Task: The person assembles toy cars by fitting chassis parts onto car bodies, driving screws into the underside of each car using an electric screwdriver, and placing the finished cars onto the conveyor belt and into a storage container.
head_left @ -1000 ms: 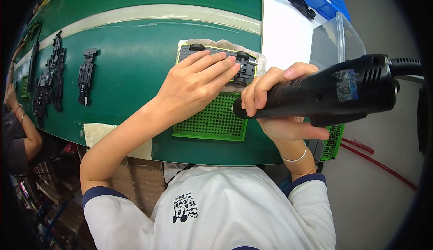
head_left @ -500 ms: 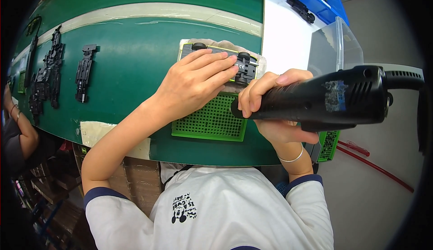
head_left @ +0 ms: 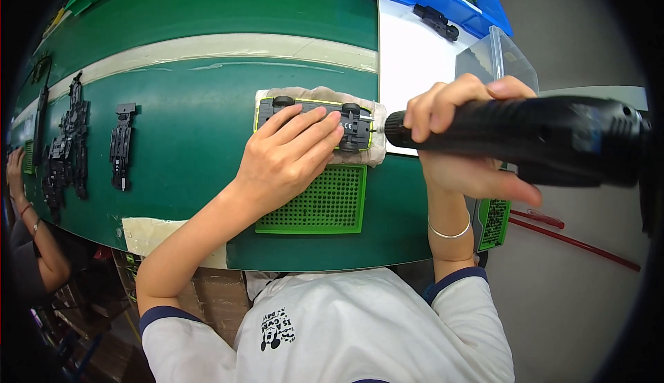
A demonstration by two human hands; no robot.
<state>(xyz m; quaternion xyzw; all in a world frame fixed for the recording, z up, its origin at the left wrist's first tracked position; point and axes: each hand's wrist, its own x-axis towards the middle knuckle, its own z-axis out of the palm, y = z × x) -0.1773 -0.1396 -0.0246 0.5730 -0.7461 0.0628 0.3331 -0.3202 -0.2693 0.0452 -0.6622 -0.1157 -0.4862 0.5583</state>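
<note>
An upside-down toy car (head_left: 356, 124) with black wheels and a yellow-green edge lies on a pale cloth pad (head_left: 377, 149). My left hand (head_left: 282, 158) grips it from above, fingers stretched across its dark underside; the thumb is hidden. In my right hand (head_left: 456, 165) is a black corded electric screwdriver (head_left: 546, 137), held level with the fingers wrapped round its front part. The screwdriver's thin tip points left at the right-hand end of the car; whether it touches is too small to tell. Just on the near side of the pad lies a green perforated tray (head_left: 325, 207).
Several black toy chassis (head_left: 66, 148) lie at the left, with a single chassis (head_left: 122, 144) apart from them. A blue bin (head_left: 477, 20), a black part (head_left: 436, 22) and a clear plastic box (head_left: 498, 58) stand at the far right. Another person's arm (head_left: 38, 238) shows at the left edge.
The screwdriver has swung away to the right, from over the tray to the car's right-hand end, with its tip now showing. My left hand stays on the car. The whole view has shifted slightly.
</note>
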